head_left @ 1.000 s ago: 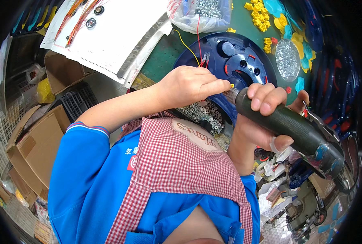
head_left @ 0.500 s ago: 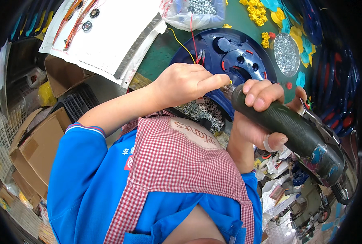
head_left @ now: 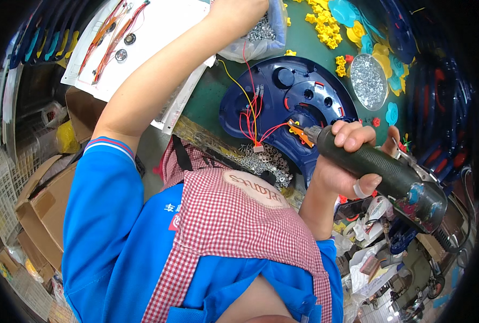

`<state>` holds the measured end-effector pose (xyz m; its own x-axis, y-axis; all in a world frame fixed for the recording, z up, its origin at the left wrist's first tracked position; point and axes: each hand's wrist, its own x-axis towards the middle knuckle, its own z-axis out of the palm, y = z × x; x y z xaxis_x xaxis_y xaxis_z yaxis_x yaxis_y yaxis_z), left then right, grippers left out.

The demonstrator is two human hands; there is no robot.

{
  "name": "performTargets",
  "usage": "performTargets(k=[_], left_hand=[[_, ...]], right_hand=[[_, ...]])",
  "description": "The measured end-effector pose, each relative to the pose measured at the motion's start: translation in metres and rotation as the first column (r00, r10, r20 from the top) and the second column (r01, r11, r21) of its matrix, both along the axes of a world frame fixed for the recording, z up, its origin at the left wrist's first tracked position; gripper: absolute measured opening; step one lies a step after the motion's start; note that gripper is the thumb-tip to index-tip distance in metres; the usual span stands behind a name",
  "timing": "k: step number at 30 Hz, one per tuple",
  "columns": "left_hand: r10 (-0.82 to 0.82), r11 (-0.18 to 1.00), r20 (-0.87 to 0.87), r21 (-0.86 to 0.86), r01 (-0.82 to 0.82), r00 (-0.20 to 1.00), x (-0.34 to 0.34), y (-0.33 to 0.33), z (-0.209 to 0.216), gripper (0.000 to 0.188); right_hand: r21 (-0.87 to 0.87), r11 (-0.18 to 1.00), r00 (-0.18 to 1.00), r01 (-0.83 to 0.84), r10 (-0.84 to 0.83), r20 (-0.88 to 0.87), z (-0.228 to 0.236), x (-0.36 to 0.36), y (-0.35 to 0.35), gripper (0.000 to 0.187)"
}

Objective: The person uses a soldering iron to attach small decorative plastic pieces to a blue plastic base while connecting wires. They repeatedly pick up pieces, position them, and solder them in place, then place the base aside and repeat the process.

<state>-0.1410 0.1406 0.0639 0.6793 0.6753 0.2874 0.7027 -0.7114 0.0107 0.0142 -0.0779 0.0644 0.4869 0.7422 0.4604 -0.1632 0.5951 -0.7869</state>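
My right hand [head_left: 350, 153] is wrapped round a dark green power screwdriver [head_left: 382, 164]. Its tip points left, over the inner edge of a dark blue plastic shell [head_left: 263, 75]. An orange part [head_left: 303, 135] with red wires shows just beside the tip; whether they touch I cannot tell. Red and yellow wires run across the shell to a small pale connector [head_left: 258, 148] at its near edge. My left hand [head_left: 237, 16] is at the top edge, over a plastic-lined tub of screws [head_left: 261, 35]. Its fingers are mostly cut off or hidden.
White sheets [head_left: 159, 43] with wired round parts lie at the back left. Loose screws and metal pieces [head_left: 263, 164] gather at the near table edge. A clear dish of small metal parts [head_left: 368, 81] and yellow star-shaped pieces [head_left: 325, 27] lie right. Cardboard boxes [head_left: 46, 207] stand left.
My left hand has left the screwdriver tip and moved up to the tub of screws, uncovering the wires and orange part. My right hand still holds the screwdriver, slightly lower in view.
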Motion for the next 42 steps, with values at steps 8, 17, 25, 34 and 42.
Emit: performTargets(k=[8, 17, 25, 34, 42], left_hand=[[-0.084, 0.996, -0.120, 0.013, 0.086, 0.989, -0.001, -0.007, 0.009, 0.017], [-0.075, 0.997, 0.199, -0.018, 0.080, 0.977, -0.020, -0.006, -0.004, 0.014], [0.153, 0.988, 0.356, -0.023, -0.155, 0.922, -0.039, 0.029, -0.038, 0.014], [0.212, 0.977, 0.511, -0.132, -0.168, 0.833, -0.005, 0.042, -0.033, 0.019], [0.185, 0.980, 0.496, -0.158, -0.122, 0.848, 0.002, 0.073, -0.040, 0.021]], right_hand=[[-0.038, 0.998, 0.998, 0.041, -0.040, 0.039, 0.001, -0.001, -0.007, 0.094], [-0.029, 1.000, 1.000, -0.005, 0.006, 0.018, 0.002, -0.004, -0.001, 0.095], [-0.035, 0.999, 1.000, -0.019, 0.020, 0.016, 0.003, -0.010, 0.006, 0.092], [-0.083, 0.994, 0.997, 0.074, -0.073, 0.019, 0.002, -0.005, -0.001, 0.091], [-0.141, 0.984, 0.992, 0.110, -0.101, 0.073, 0.003, -0.006, -0.002, 0.093]])
